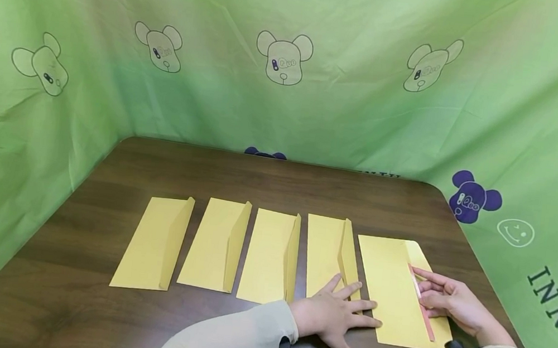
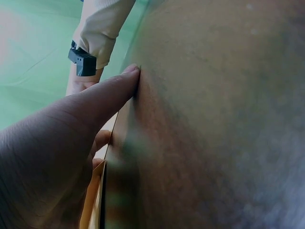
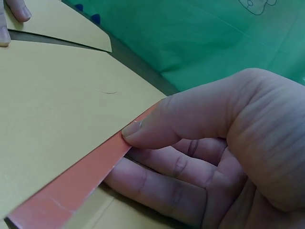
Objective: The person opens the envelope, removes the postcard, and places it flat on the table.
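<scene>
Five yellow envelopes lie in a row on the brown table. My right hand (image 1: 453, 303) is at the rightmost envelope (image 1: 384, 290), whose flap lies unfolded to the right. Between thumb and fingers it pinches a red paper (image 3: 81, 176), of which only a narrow strip shows along the envelope's opening; the rest is hidden. My left hand (image 1: 333, 316) lies with fingers spread, over the lower part of the fourth envelope (image 1: 324, 243); its fingertips touch the left edge of the rightmost one. In the left wrist view the left thumb (image 2: 112, 93) extends towards the tabletop.
Three more envelopes, the first (image 1: 151, 246), the second (image 1: 213, 246) and the third (image 1: 268, 257), lie left of my hands with flaps partly raised. A green printed cloth (image 1: 340, 118) hangs behind and beside the table (image 1: 278, 179). Each wrist wears a dark strap.
</scene>
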Demonstrator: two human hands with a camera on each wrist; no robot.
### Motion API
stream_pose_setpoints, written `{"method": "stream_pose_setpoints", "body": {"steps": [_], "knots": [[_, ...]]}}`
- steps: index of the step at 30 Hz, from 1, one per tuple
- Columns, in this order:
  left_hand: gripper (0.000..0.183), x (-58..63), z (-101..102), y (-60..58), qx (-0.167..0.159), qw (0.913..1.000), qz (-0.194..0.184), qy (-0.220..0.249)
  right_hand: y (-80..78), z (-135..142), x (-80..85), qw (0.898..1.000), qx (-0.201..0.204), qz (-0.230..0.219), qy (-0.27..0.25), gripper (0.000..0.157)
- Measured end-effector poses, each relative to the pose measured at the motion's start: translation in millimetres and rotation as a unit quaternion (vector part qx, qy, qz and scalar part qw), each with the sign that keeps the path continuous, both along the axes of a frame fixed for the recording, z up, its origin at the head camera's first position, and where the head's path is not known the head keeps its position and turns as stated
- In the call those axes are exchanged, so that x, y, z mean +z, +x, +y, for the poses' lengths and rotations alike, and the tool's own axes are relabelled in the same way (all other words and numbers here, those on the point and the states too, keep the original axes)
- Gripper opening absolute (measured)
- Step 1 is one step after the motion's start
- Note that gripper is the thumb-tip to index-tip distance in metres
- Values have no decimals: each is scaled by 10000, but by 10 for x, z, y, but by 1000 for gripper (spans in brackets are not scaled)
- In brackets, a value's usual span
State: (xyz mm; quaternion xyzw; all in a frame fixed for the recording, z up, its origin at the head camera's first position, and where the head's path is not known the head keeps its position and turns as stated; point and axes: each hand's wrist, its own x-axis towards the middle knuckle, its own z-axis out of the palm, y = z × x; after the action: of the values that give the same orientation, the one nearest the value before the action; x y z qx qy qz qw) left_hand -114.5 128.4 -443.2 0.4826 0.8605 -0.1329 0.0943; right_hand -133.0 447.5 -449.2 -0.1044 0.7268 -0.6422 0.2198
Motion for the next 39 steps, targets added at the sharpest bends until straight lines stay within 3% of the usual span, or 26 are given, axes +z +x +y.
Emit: {"method": "stream_pose_setpoints", "body": {"steps": [12, 19, 28, 39], "knots": [[85, 25, 3, 9, 19, 10000, -16, -14, 9, -14, 15, 9998, -105, 149, 86, 68], [84, 28, 7, 5, -14, 10000, -30, -19, 22, 33, 22, 9985, -409, 151, 317, 69], [85, 30, 1, 4, -25, 10000, -5, -41, 26, 92, -5, 9992, -352, 176, 118, 69], [85, -4, -1, -6, -13, 10000, 1, -10, 44, 142, -31, 9980, -611, 131, -29, 69]]}}
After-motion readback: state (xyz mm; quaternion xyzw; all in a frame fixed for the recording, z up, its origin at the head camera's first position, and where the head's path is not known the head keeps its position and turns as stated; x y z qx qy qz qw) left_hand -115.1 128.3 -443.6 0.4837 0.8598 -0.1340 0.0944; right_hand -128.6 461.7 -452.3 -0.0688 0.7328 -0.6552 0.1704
